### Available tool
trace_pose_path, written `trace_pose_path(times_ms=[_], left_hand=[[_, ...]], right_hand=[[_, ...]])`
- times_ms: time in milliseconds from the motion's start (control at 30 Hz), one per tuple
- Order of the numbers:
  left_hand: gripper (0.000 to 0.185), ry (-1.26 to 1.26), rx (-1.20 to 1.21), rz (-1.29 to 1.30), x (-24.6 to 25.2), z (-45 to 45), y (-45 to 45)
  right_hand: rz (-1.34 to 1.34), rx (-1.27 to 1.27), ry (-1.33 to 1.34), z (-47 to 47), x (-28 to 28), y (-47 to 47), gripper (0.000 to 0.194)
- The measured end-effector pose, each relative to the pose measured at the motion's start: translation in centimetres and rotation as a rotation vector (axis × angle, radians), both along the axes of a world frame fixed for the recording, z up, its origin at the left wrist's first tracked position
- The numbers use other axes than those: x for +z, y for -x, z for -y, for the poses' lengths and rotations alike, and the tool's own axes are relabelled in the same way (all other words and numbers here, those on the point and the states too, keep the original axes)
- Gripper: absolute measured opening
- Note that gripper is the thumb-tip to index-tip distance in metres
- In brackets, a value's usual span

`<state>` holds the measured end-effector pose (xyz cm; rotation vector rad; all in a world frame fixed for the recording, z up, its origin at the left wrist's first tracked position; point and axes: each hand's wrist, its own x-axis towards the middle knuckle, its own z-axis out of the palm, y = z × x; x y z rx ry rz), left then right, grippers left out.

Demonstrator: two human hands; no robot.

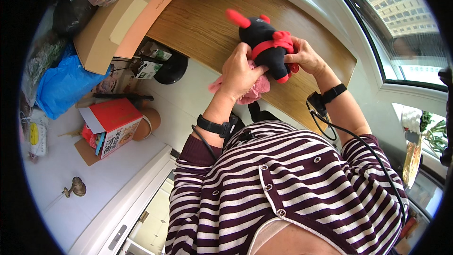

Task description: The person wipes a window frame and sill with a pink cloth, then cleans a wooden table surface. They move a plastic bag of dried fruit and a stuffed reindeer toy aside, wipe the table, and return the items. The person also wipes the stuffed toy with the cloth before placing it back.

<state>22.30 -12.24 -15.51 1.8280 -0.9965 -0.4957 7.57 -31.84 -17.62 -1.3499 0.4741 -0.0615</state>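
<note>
A black plush toy (265, 44) with red ears, a red band and a red bow is held up over the wooden tabletop (208, 24). My left hand (240, 74) grips its lower body on one side and also holds a pink fluffy cloth (256, 90), partly hidden under the palm and fingers. On the other side, my right hand (305, 56) has its thumb and fingers closed on the toy near the bow. A small dark red part hangs below the right fingers; what it is, I cannot tell.
A large cardboard box (102, 24) stands at the table's left end, beside a blue plastic bag (67, 85). A red and white carton (113, 124) and a terracotta pot (148, 124) are lower left. The window frame (389, 60) borders the right. Cables hang from black wrist straps.
</note>
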Motion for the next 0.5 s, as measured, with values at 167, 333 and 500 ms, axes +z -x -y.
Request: trace_pose_path(times_ms=[167,333,500], left_hand=[[0.032,0.039,0.039,0.063,-2.1,-0.2,0.9],[0.021,0.146,0.201,0.303,-2.7,0.1,0.6],[0.018,0.082,0.388,0.433,-2.0,0.6,-1.0]], right_hand=[[0.007,-0.077,0.401,-2.4,-0.3,-1.2,0.035],[-0.021,-0.263,1.015,-5.4,0.6,-2.2,0.024],[0.068,-0.161,1.149,-7.0,2.6,-2.7,0.034]])
